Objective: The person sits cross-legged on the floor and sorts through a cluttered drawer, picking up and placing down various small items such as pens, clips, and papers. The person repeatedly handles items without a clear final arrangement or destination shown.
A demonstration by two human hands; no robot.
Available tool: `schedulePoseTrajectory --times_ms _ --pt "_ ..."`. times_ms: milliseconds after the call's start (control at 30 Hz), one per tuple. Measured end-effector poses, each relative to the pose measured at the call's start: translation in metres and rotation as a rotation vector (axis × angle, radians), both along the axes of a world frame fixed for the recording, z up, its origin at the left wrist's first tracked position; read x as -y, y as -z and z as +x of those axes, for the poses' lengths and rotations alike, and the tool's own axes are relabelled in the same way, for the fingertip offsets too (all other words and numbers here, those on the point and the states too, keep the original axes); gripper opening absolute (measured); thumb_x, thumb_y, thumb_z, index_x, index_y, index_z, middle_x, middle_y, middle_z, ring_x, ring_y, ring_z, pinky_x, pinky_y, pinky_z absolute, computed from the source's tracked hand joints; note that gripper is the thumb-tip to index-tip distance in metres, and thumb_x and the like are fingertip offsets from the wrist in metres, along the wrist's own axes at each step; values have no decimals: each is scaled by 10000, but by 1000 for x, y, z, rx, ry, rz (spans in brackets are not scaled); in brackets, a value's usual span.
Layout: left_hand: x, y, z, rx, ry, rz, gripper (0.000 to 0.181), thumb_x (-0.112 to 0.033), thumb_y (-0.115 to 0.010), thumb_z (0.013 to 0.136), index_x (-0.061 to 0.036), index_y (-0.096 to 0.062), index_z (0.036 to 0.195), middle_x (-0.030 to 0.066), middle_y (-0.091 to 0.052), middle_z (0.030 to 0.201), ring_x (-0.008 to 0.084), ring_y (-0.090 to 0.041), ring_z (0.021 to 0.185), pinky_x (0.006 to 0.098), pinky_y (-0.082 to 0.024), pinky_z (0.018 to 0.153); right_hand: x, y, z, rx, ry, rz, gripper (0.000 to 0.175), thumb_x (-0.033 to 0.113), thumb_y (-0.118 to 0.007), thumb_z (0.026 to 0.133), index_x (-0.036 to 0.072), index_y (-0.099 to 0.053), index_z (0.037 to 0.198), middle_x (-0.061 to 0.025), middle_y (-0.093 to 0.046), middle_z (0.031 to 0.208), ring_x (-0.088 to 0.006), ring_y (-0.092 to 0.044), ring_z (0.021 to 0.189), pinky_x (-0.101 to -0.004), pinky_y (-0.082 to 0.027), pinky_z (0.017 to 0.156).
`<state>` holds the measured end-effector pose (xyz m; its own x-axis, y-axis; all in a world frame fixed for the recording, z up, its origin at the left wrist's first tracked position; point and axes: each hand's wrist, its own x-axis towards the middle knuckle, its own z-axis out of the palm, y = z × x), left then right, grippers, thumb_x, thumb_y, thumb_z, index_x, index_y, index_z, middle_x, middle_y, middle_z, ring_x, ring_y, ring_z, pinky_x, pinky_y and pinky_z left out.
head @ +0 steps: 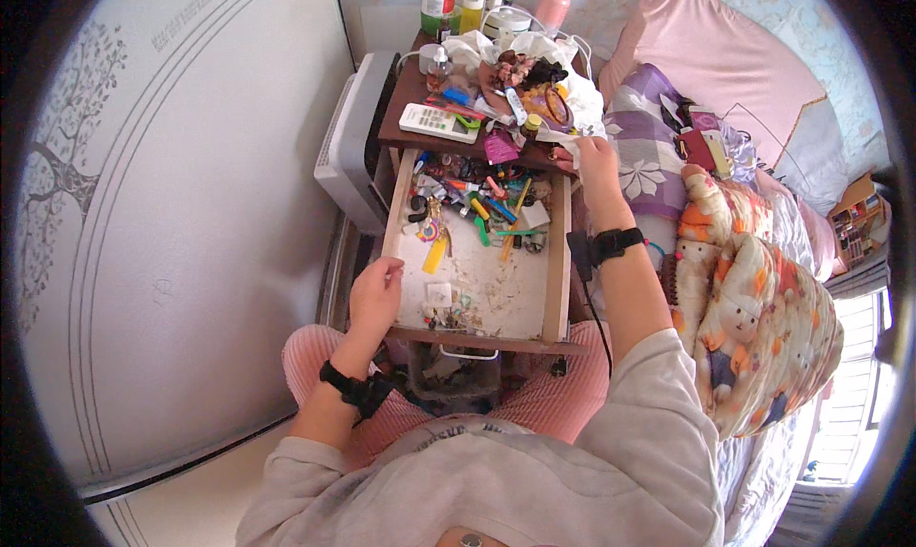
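Before me a wooden drawer (486,282) is pulled out, with pens, a yellow strip (434,256), hair items and small odds and ends heaped mostly at its back. My left hand (377,295) is at the drawer's left wall, its fingers curled; whether they grip anything I cannot tell. At the right corner of the cabinet top, my right hand (598,162) pinches a piece of white tissue (562,139). Near it on the top lie a small yellow-capped bottle (532,124), a purple packet (501,147), a white remote control (439,122) and hair ties.
Pump bottles (472,6) and a tub (439,6) stand at the cabinet's back. A grey-white appliance (358,139) is on the left, beside a large white panel (215,189). A bin (455,379) is below the drawer. On the right, a patterned quilt (773,332) covers the bed.
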<state>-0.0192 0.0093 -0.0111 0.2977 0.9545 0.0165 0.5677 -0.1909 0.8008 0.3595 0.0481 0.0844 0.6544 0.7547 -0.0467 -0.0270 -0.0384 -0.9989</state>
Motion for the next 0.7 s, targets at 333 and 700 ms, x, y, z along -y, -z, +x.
schedulePoseTrajectory --times_ms 333,700 --pt "-63 -86 145 -276 460 875 562 -27 -681 720 -169 -584 1255 175 -264 1510 367 -382 1310 465 -347 1066 11 -3 3 -200 -68 70 263 84 -467 910 -109 -543 1072 -162 -654 960 -218 -679 802 -281 -571 657" --pt "-100 -62 185 -478 438 815 620 -205 -723 743 -218 -529 1332 70 -181 1563 336 -246 1395 502 -240 1126 44 -9 22 -235 -76 96 213 60 -467 899 -102 -535 1019 -174 -645 963 -215 -664 807 -296 -555 676"
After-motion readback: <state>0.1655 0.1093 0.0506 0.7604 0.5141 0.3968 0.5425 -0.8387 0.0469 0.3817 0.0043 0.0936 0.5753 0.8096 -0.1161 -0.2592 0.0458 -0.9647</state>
